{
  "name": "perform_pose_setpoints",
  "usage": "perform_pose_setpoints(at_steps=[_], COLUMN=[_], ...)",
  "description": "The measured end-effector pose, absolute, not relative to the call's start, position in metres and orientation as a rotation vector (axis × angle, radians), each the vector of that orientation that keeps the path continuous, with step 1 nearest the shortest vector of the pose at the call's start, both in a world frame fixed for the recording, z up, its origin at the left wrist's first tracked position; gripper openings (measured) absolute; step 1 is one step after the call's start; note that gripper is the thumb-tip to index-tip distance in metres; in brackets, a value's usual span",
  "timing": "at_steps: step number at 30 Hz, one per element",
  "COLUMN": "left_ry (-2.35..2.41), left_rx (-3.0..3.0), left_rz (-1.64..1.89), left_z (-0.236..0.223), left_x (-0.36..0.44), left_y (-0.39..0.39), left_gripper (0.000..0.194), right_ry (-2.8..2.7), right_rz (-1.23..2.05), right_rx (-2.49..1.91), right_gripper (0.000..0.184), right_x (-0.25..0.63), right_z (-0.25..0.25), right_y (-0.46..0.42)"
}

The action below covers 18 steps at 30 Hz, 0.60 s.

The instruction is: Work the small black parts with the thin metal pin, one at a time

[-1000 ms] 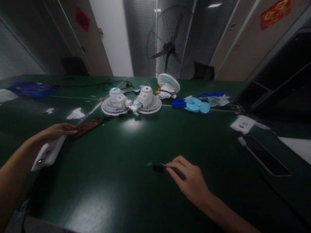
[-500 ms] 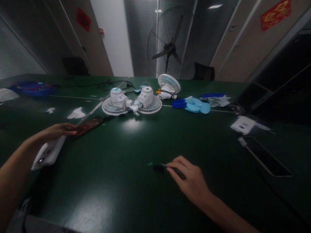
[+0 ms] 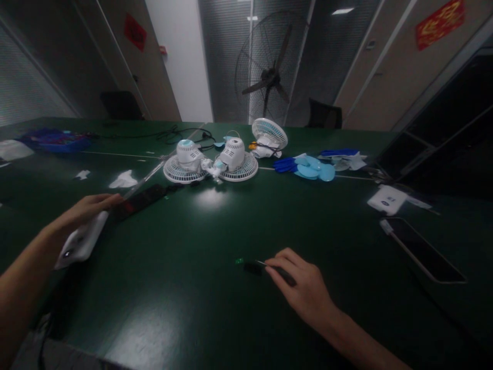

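Observation:
My left hand (image 3: pixel 92 209) is stretched out over the near end of a dark phone (image 3: pixel 142 201), its fingertips at the phone's edge and not gripping it. Beneath that wrist lies a white device (image 3: pixel 82 241). My right hand (image 3: pixel 304 280) is closed around a slim, dark-handled tool (image 3: pixel 285 276) with a thin metal tip; its exact kind is hard to make out. The tip points left, close to a small flat black piece (image 3: pixel 252 269) on the table. Just beyond that piece is a tiny green part (image 3: pixel 239 261).
White fan heads (image 3: pixel 184 163) lie at the table's middle, with another fan head (image 3: pixel 268 134) behind. Light-blue fan blades (image 3: pixel 314 168) and blue gloves (image 3: pixel 285 165) are right of them. A second phone (image 3: pixel 423 250) and a white box (image 3: pixel 387 200) lie at the right.
The phone screen beside my left hand has gone darker. The whole view has shifted slightly; my right hand keeps its place by the small black piece.

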<state>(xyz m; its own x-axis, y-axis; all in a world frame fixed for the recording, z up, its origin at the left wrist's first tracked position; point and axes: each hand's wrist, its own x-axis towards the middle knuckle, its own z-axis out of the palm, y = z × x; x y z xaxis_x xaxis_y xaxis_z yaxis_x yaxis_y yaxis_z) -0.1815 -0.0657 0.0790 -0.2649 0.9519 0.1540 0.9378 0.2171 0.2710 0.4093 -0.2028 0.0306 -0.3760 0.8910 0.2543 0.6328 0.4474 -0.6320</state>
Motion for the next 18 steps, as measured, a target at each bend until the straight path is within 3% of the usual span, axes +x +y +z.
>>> perform_pose_setpoints(at_steps=[4, 9, 12, 15, 18], left_ry=[2.436, 1.436, 1.142, 1.03, 0.894], left_rx=[2.009, 2.584, 2.6, 2.546, 2.504], left_rz=[0.68, 0.509, 0.383, 0.371, 0.416], left_z=[0.076, 0.065, 0.064, 0.058, 0.044], left_x=[-0.12, 0.006, 0.069, 0.104, 0.116], left_y=[-0.075, -0.119, -0.147, -0.156, -0.152], left_gripper=[0.075, 0.035, 0.034, 0.05, 0.037], right_ry=[-2.148, -2.146, -2.129, -2.122, -2.111], right_rz=[0.595, 0.609, 0.593, 0.586, 0.581], right_rx=[-1.275, -1.279, -1.281, -1.289, -1.298], right_gripper=[0.021, 0.022, 0.022, 0.021, 0.021], right_x=[0.41, 0.411, 0.412, 0.411, 0.411], right_z=[0.03, 0.028, 0.028, 0.028, 0.028], right_y=[-0.202, -0.202, -0.203, -0.204, -0.204])
